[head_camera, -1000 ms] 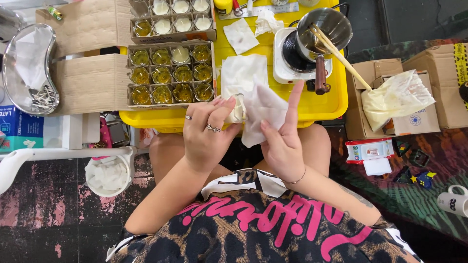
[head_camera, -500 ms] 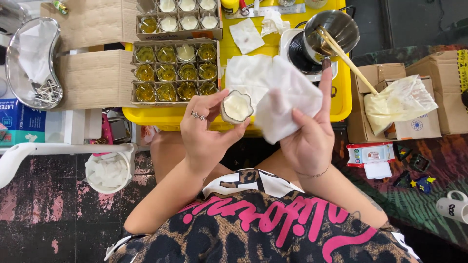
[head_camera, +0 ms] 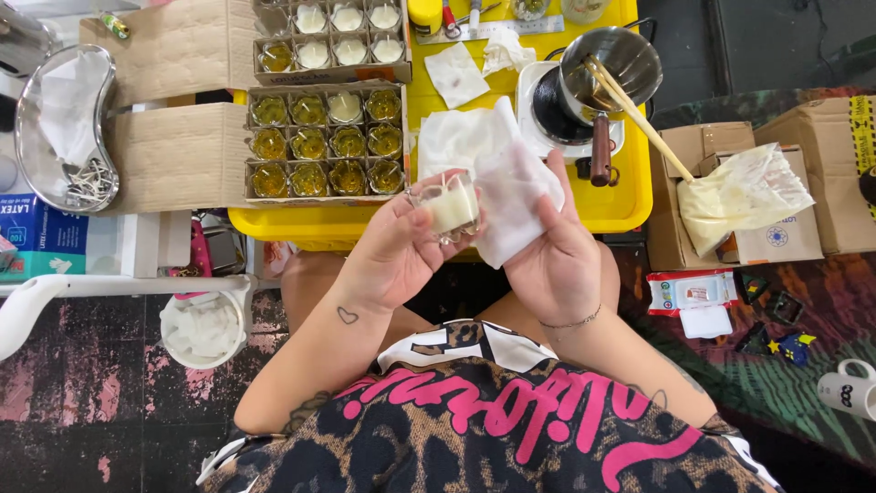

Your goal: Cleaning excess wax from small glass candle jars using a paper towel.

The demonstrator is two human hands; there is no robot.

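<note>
Far out at nine o'clock a kidney-shaped steel dish (head_camera: 55, 137) runs off the frame's left edge, and beneath it a white pail (head_camera: 203, 327) sits on the dark floor with open room all around. Moving in, a cardboard tray (head_camera: 324, 137) at eleven o'clock holds twelve small glasses in three rows of four, eleven amber and one pale; a second tray (head_camera: 333, 36) above it is cut by the top edge, six glasses showing. Centre now: the left hand (head_camera: 397, 251) is curled tight around a small glass candle (head_camera: 449, 205), which lies tilted on its side above the lap, just in front of the near lip of the yellow table (head_camera: 620, 196). Pressed up against it at its three o'clock side, the right hand (head_camera: 557, 260) clutches a white paper wipe (head_camera: 511, 196); that hand's fingertips are buried in the folds. The lap itself is mostly hidden by both forearms. At one o'clock one pot (head_camera: 611, 68) sits on a white hot plate, two wooden sticks leaning out. Further right, two cardboard boxes, one carrying a clear bag (head_camera: 744, 196); a white mug (head_camera: 849, 388) at four o'clock is clipped by the right edge.
</note>
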